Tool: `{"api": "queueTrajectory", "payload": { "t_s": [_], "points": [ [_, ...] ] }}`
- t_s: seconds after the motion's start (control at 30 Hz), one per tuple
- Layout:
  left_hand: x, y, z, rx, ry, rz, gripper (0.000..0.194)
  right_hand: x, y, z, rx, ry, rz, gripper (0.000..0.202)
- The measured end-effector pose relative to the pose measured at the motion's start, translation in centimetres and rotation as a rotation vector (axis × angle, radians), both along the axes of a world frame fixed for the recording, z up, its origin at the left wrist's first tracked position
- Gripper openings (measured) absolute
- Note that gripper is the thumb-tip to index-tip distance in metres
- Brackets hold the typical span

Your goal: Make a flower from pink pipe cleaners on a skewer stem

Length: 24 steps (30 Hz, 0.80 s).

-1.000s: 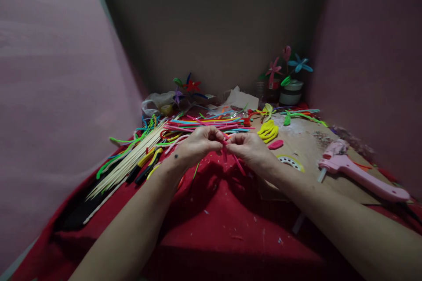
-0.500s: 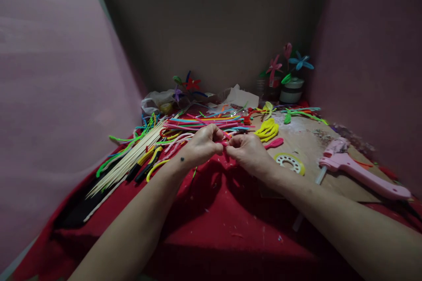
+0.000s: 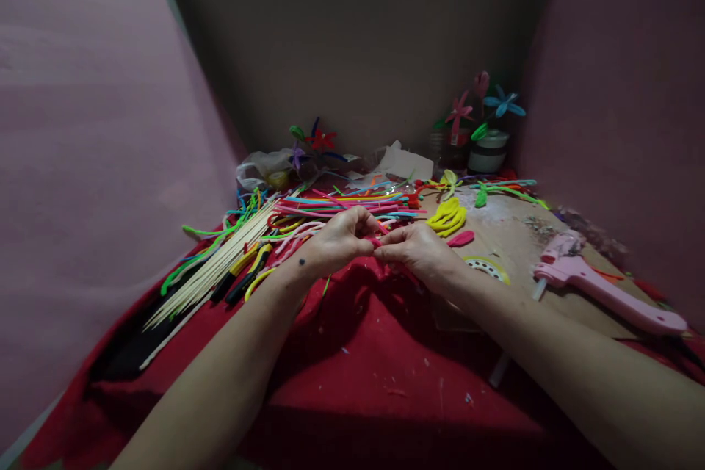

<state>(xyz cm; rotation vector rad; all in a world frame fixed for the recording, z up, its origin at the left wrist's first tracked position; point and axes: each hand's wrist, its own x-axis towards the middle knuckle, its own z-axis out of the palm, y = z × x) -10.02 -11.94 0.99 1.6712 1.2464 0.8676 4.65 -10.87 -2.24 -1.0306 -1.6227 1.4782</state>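
Observation:
A bright pink pipe cleaner (image 3: 375, 241) is pinched between both hands, over the middle of the red cloth. My left hand (image 3: 346, 241) is closed on it from the left, thumb and forefinger together. From the right, my right hand (image 3: 413, 251) grips it with fingertips close to the left ones. My fingers hide most of its shape. Just beyond the hands lies a bundle of coloured pipe cleaners (image 3: 346, 207). A pink loop (image 3: 461, 239) rests on the cardboard past my right hand, near several folded yellow loops (image 3: 446, 217).
Wooden sticks (image 3: 220, 261) and yellow-black pliers (image 3: 249, 273) lie at left. On the right, a pink glue gun (image 3: 606, 283) and a tape roll (image 3: 487, 269) rest on cardboard (image 3: 518, 235). Pipe-cleaner flowers (image 3: 502, 103) stand at the back beside a jar (image 3: 488, 152).
My right hand has shifted slightly left and its fingers have straightened a little around the pink pipe cleaner. Its wrist now covers more of the tape roll. My left hand is nearly unmoved.

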Motion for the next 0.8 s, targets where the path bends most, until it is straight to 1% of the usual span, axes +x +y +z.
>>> {"api": "queueTrajectory", "payload": {
  "t_s": [0.13,0.27,0.37,0.43,0.5,0.57,0.67,0.8],
  "points": [
    [-0.4,0.0,0.1,0.023,-0.005,-0.019,0.022,-0.2,0.2,-0.2,-0.021,0.009,-0.078,0.007],
    [-0.6,-0.2,0.6,-0.03,0.03,-0.031,0.023,0.0,0.6,-0.3,-0.028,0.201,-0.14,0.007],
    [-0.2,-0.3,0.5,-0.115,0.024,-0.046,0.026,0.1,0.8,-0.5,-0.077,0.331,-0.169,0.008],
    [0.4,-0.4,0.2,-0.151,0.006,-0.037,0.022,0.1,0.8,-0.5,-0.154,0.407,-0.158,0.011],
    [0.9,-0.5,-0.2,-0.157,-0.014,-0.013,0.014,0.1,0.7,-0.5,-0.222,0.476,-0.129,0.013],
    [1.3,-0.5,-0.6,-0.183,-0.067,-0.002,0.009,0.1,0.6,-0.4,-0.249,0.505,-0.107,0.011],
    [1.2,-0.5,-0.8,-0.244,-0.149,-0.021,0.007,0.2,0.5,-0.2,-0.221,0.485,-0.078,0.011],
    [0.6,-0.2,-0.9,-0.281,-0.15,-0.082,0.007,0.3,0.4,-0.1,-0.159,0.456,-0.048,0.015]
  ]
}}
